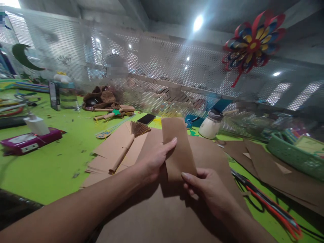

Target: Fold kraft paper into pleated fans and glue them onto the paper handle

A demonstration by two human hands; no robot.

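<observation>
A brown paper strip point(177, 135) is held up above the large kraft paper sheet point(136, 219) that covers the near middle of the green worktop point(63, 172), its long side running away from the person. The left hand point(155, 160) has its grip closed on the strip's left edge, thumb laid across the upper face; the right hand point(209, 187) has its grip pinched on the near right corner. Judging progress, the strip looks cut to shape already, but its upper face shows no pleats, so folding seems to have got little way, if begun at all; whether it is doubled underneath cannot be told. The rolled paper tube point(123, 153) with a pleated fan end point(139, 129), lying on pale paper sheets point(105, 145) to the left, looks complete, and so does the star-trimmed bundle of paper rolls point(103, 117) beyond it. More brown paper pieces point(268, 165) lie flat near the green basket point(288, 155), apparently unworked
</observation>
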